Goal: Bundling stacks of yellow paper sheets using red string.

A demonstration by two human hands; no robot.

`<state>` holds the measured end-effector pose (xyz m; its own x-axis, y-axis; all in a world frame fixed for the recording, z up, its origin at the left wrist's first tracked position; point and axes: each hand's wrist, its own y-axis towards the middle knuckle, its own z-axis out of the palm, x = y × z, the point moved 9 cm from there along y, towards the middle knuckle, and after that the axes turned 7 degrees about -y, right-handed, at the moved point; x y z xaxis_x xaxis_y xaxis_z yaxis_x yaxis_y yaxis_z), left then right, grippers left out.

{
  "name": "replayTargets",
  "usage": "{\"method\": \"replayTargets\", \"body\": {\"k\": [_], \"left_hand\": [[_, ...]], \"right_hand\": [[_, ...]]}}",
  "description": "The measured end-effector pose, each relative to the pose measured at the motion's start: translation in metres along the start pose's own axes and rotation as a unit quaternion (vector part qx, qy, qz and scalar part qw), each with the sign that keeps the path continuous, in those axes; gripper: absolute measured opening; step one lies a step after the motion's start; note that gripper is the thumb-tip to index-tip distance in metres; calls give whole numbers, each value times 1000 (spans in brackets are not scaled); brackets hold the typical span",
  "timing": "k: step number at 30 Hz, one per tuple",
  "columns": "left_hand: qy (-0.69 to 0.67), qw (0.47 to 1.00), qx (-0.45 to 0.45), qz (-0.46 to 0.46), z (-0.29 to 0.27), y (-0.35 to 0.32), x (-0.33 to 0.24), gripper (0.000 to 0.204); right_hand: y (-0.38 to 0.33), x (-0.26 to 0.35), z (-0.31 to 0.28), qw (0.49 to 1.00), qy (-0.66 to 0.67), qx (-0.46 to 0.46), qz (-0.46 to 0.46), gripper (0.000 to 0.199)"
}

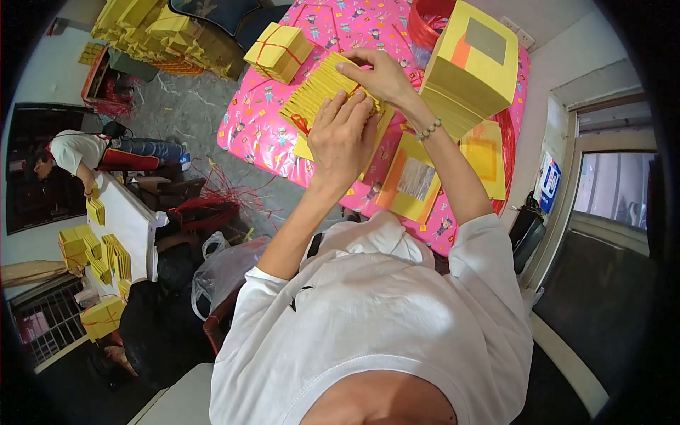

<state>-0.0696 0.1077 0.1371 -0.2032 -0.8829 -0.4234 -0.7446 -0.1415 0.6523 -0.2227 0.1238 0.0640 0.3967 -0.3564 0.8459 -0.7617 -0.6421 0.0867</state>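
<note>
A row of folded yellow papers point(319, 88) stands on edge on the pink table, packed side by side, with red string showing at its left end. My left hand point(342, 134) presses down on its near side, fingers bent together over the folds. At the far right end my right hand point(382, 76) grips the papers, thumb on top and fingers round the far edge. A bead bracelet point(429, 129) circles my right wrist. More flat yellow paper point(303, 149) lies partly hidden under the row. A bundle tied with red string point(278, 53) sits beyond it to the left.
A tall stack of yellow paper point(471, 64) stands right of my hands, with printed yellow sheets point(411, 177) nearer me and a red string roll point(430, 21) behind. A pink patterned cloth covers the table point(248, 134). At left, two people work at a white table point(127, 205) holding yellow bundles.
</note>
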Motion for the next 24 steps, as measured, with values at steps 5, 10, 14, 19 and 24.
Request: {"method": "replayTargets", "body": {"k": [5, 10, 14, 19, 24], "left_hand": [[-13, 1000, 6, 0, -2, 1, 2, 23], [-11, 1000, 12, 0, -1, 2, -1, 22], [10, 1000, 14, 16, 2, 2, -5, 21], [23, 1000, 13, 17, 3, 1, -5, 21], [-1, 1000, 15, 9, 3, 2, -2, 21]], "right_hand": [[-6, -9, -1, 1000, 12, -10, 6, 43], [-10, -8, -2, 999, 34, 7, -4, 36], [-11, 0, -9, 1000, -16, -6, -2, 44], [-7, 8, -10, 999, -47, 10, 0, 42], [-7, 8, -13, 998, -58, 6, -17, 40]]}}
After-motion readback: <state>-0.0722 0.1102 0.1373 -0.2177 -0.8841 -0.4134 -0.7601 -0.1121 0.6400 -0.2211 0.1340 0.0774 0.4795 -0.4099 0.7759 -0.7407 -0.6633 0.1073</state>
